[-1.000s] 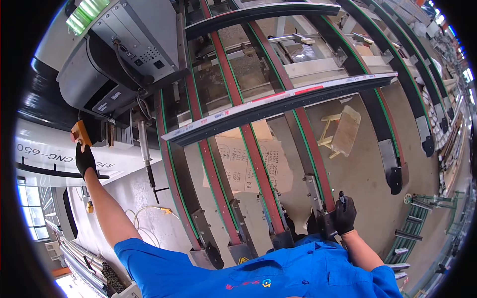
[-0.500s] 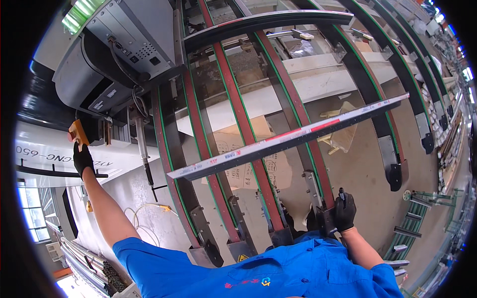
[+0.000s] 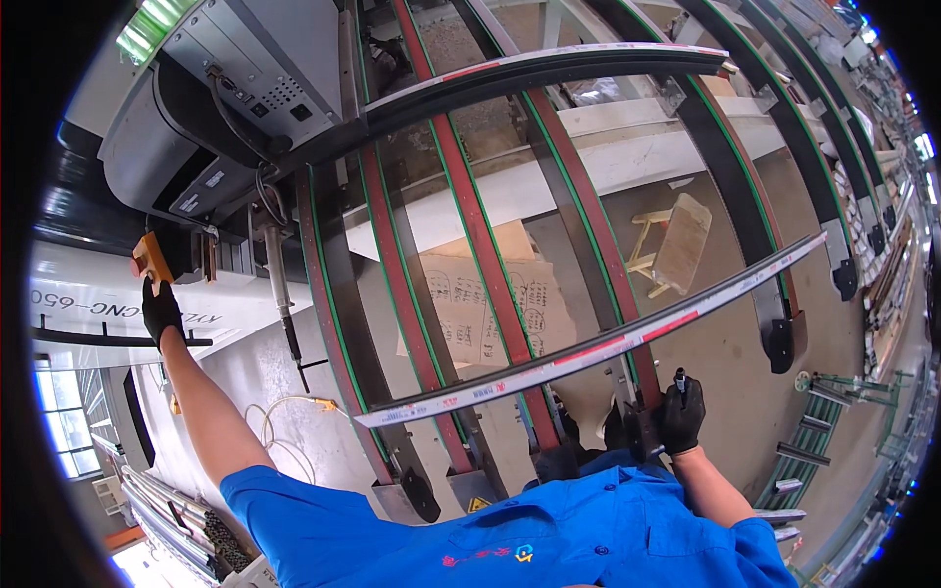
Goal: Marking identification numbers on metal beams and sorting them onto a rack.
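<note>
Here, left grip (image 3: 162,312) against orange box (image 3: 156,259) with red button (image 3: 137,267).

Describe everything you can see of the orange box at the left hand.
The orange box is small and longer than wide, its casing hard-looking, plastic or painted metal. A rounded red button shows on its left side. It stands slightly tilted at the far left, below the grey machine housing in the picture. The black-gloved left hand has its fingers at the box's lower end; whether they press anything cannot be told.
</note>
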Demonstrator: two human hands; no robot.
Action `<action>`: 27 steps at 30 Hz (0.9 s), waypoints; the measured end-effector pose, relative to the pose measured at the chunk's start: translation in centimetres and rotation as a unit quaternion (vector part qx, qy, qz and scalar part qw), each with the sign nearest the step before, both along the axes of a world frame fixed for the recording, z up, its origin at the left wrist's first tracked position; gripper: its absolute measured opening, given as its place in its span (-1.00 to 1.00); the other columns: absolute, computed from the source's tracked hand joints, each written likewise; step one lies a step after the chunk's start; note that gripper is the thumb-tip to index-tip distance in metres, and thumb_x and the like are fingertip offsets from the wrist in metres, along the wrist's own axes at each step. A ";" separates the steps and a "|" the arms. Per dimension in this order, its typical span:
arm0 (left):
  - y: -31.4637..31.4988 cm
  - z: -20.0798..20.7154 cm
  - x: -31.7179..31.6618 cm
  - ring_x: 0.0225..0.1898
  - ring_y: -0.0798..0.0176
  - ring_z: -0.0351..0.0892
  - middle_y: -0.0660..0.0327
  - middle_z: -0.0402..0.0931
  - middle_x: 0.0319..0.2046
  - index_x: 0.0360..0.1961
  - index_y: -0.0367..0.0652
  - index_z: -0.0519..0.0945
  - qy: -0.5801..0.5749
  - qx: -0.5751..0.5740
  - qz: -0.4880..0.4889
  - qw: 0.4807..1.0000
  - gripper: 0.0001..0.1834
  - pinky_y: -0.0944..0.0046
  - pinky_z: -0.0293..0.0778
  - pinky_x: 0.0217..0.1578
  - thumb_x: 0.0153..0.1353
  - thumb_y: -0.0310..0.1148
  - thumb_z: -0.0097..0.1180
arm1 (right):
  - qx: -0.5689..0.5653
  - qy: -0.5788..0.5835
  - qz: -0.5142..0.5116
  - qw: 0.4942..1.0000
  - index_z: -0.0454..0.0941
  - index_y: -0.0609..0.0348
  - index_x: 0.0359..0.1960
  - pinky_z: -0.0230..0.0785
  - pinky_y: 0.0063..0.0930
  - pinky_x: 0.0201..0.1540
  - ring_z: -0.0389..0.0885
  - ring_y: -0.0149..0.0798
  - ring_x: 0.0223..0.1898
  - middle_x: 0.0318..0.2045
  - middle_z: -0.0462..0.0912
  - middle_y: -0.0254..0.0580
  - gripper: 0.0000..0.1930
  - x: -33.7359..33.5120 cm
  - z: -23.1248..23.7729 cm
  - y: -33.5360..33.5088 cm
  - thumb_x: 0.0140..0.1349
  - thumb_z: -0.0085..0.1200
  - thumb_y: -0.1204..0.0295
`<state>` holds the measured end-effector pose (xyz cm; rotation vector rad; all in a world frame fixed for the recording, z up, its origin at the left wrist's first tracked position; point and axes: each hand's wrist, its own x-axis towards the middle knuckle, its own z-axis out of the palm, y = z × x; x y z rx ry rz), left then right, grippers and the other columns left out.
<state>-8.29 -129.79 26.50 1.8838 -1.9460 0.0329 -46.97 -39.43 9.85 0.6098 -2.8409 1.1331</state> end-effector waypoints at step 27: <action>62.7 -0.1 -20.2 0.22 -0.18 0.55 -0.05 0.56 0.23 0.33 -0.20 0.53 0.031 0.203 -0.432 0.878 -0.24 -0.10 0.47 0.24 0.15 -0.13 0.47 | 0.355 0.244 0.374 0.821 0.60 -0.08 0.25 0.44 -0.04 0.34 0.60 0.13 0.28 0.22 0.66 0.03 -0.50 -41.0 9.7 -43.0 0.27 0.15 0.18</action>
